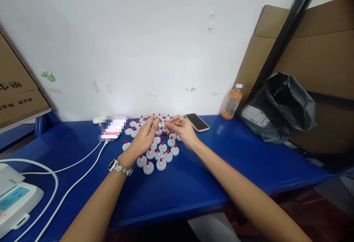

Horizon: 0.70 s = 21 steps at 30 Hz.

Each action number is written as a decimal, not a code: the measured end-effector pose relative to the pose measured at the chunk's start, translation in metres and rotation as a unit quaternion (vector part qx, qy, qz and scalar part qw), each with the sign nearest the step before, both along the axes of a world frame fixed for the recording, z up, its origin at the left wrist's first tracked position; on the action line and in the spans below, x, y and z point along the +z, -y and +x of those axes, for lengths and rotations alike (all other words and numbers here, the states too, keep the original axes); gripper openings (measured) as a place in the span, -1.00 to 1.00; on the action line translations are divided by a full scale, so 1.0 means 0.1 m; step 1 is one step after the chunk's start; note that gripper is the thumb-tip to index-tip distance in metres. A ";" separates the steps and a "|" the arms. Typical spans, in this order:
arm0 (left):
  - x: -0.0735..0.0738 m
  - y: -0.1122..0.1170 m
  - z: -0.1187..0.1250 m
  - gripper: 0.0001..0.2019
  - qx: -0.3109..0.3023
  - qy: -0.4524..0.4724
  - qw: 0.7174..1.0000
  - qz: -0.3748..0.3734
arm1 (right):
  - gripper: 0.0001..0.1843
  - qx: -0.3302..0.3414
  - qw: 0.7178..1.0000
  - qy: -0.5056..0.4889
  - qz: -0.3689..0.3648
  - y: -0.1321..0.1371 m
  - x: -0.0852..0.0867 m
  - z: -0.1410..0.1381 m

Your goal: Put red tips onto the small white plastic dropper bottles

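Several small white caps with red tips (pixel 161 163) stand in a cluster on the blue table (pixel 249 161). My left hand (pixel 145 137), a watch on its wrist, hovers over the cluster with its fingers pinched on a white cap (pixel 156 121). My right hand (pixel 183 129) meets it from the right, fingers pinched together on a small piece I cannot make out. The two sets of fingertips almost touch above the back of the cluster.
A phone (pixel 197 121) lies just right of my hands, and another phone (pixel 112 128) on a white cable lies to the left. An orange drink bottle (pixel 232 102) and a black bag (pixel 279 107) sit at the right. A white device (pixel 16 201) sits front left. Cardboard boxes flank both sides.
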<state>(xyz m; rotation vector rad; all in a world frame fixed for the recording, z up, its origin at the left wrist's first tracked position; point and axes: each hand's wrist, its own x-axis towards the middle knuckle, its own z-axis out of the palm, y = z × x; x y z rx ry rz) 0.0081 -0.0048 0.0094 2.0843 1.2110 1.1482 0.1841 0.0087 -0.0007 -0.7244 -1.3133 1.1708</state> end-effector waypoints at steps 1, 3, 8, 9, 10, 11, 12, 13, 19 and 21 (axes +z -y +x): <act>-0.01 0.01 0.02 -0.60 -0.006 0.012 1.000 -0.003 | -0.62 -0.004 1.000 -0.008 -0.003 0.01 0.00 -0.01; -0.03 0.02 0.07 -0.61 -0.023 0.032 0.999 -0.008 | -0.60 -0.012 1.000 -0.024 -0.006 0.02 -0.01 -0.04; -0.04 0.09 0.17 -0.61 -0.024 0.049 0.998 -0.003 | -0.60 -0.015 0.997 -0.070 -0.003 0.03 -0.02 -0.10; -0.04 0.09 0.17 -0.60 -0.010 0.055 0.998 0.002 | -0.61 -0.019 0.997 -0.076 -0.001 0.03 -0.01 -0.10; -0.03 0.10 0.17 -0.60 0.003 0.060 0.998 0.005 | -0.62 -0.024 0.996 -0.080 0.002 0.04 -0.01 -0.10; -0.03 0.10 0.17 -0.61 0.014 0.065 0.998 0.007 | -0.62 -0.028 0.996 -0.081 0.006 0.04 0.00 -0.11; -0.03 0.11 0.17 -0.61 0.019 0.068 0.997 0.007 | -0.62 -0.029 0.997 -0.077 0.009 0.05 0.00 -0.11; -0.03 0.11 0.17 -0.61 0.018 0.069 0.997 0.005 | -0.62 -0.029 0.997 -0.071 0.011 0.07 0.01 -0.12; -0.07 0.12 0.21 -0.59 0.000 0.089 0.996 -0.024 | -0.61 -0.026 0.998 -0.055 0.034 0.11 0.01 -0.18; -0.07 0.11 0.24 -0.58 -0.004 0.116 0.993 -0.031 | -0.60 -0.030 0.997 -0.058 0.042 0.12 0.03 -0.20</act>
